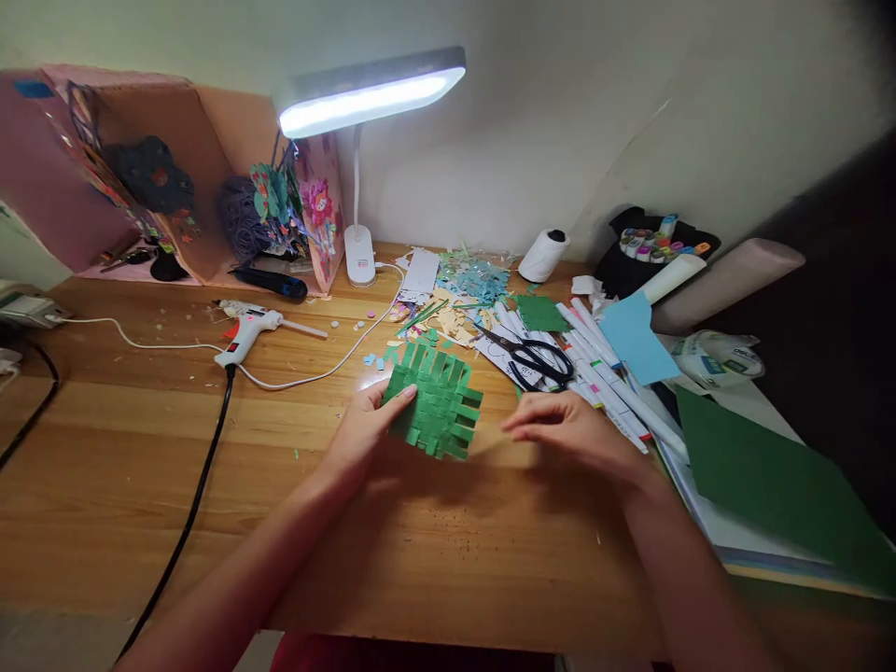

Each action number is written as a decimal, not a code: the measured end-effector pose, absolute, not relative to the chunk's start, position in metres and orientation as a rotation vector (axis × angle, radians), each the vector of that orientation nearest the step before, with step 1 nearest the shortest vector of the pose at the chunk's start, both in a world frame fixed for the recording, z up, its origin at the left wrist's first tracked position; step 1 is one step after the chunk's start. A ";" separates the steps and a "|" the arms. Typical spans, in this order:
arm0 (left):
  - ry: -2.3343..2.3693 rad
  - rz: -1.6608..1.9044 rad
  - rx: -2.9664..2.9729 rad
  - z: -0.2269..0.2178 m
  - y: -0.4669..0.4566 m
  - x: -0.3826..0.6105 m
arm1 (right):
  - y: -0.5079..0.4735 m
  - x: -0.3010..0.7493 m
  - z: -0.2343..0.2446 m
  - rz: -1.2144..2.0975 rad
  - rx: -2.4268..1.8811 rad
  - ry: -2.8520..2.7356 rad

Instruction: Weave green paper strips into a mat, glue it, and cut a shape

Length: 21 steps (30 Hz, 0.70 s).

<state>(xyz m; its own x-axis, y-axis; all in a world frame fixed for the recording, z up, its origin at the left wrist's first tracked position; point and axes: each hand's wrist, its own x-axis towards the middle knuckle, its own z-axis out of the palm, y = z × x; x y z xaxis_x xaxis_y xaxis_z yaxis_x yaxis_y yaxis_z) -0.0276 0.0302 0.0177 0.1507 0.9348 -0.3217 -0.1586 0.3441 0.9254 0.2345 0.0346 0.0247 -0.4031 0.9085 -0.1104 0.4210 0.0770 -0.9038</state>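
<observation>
A woven square of green paper strips (pixel 435 399) lies just above the wooden desk (pixel 210 467) at centre. My left hand (pixel 370 431) grips its left edge, thumb on top of the weave. My right hand (pixel 570 431) hovers a little to the right of the weave, fingers curled and pointing left, with nothing visible in them. Black scissors (pixel 533 359) lie just beyond my right hand on several white markers (pixel 616 383).
A white glue gun (pixel 245 334) with its black cable lies at left. A lit desk lamp (pixel 368 93) stands at the back, paper scraps (pixel 462 289) below it. Green paper sheets (pixel 770 476) and a blue card (pixel 634 338) sit at right, a cardboard box (pixel 175 177) at back left.
</observation>
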 end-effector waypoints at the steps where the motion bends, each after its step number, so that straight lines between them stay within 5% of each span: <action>1: 1.172 0.975 0.942 0.019 0.031 -0.030 | 0.034 0.239 0.029 1.394 -1.203 -2.014; 6: 1.281 1.012 1.100 0.024 0.034 -0.037 | 0.031 0.243 0.030 1.524 -0.831 -1.881; 11: 1.257 0.958 1.244 0.023 0.028 -0.030 | 0.032 0.213 0.013 1.176 -1.284 -1.387; 21: 1.388 1.014 1.312 0.021 0.024 -0.028 | 0.022 0.199 0.013 1.377 -1.348 -1.628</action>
